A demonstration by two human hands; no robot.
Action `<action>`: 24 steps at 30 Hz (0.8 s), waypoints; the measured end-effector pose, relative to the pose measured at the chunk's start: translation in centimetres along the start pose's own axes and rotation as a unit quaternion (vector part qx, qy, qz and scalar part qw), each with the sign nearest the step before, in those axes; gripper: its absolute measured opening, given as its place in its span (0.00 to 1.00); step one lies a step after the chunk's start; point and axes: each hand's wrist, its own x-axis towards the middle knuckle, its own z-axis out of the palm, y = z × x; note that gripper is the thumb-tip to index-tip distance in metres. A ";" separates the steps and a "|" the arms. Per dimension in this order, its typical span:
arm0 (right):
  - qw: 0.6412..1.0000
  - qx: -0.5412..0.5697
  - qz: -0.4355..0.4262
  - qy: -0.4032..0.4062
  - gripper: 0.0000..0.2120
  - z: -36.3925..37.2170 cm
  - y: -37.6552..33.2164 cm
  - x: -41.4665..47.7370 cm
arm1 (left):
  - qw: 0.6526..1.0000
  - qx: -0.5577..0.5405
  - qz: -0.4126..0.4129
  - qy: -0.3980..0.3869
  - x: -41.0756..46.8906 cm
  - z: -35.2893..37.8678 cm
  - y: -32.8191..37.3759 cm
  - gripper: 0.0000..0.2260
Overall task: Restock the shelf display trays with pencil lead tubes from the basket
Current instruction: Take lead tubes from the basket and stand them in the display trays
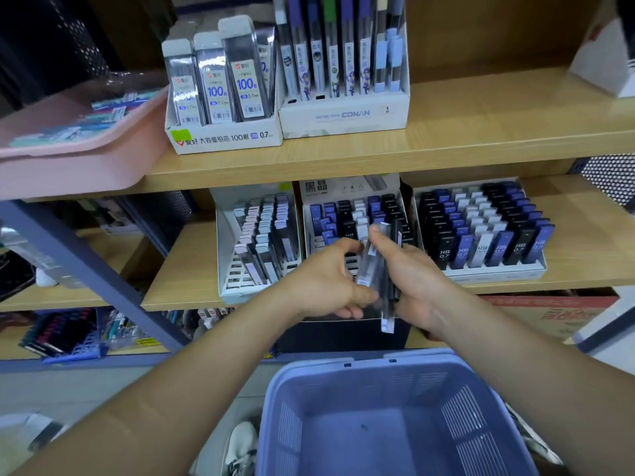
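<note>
Clutching the pencil lead tubes [369,264], my left hand [323,283] curls round them at nine o'clock, my right hand [417,286] at three; basket [292,424] at six, display tray [319,187] at twelve.

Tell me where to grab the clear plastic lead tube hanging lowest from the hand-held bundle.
Probably pinch the clear plastic lead tube by its free lower end, coming from below. It hangs nearly upright, and its upper part is wedged among the other tubes, which the left hand and right hand grip from either side.
</note>
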 end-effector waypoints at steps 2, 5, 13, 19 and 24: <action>1.000 -0.019 -0.012 0.008 0.20 -0.2 0.1 0.0 | 1.000 -0.006 0.005 -0.007 0.1 -0.4 0.0 0.32; 1.000 -0.014 -0.019 -0.006 0.15 -0.9 0.0 0.4 | 0.999 0.042 0.012 -0.012 0.2 -1.3 -0.2 0.25; 0.998 -0.031 -0.004 -0.045 0.03 -1.9 -0.7 0.4 | 0.999 0.029 0.019 0.019 -0.3 -4.2 -0.8 0.14; 0.989 -0.117 -0.041 -0.081 0.09 -1.8 -0.1 0.3 | 0.984 -0.120 0.038 0.122 -0.4 -5.7 -1.1 0.09; 0.983 -0.160 -0.047 -0.079 0.08 -1.7 0.6 0.4 | 0.977 -0.151 0.045 0.141 -0.8 -6.1 -1.3 0.10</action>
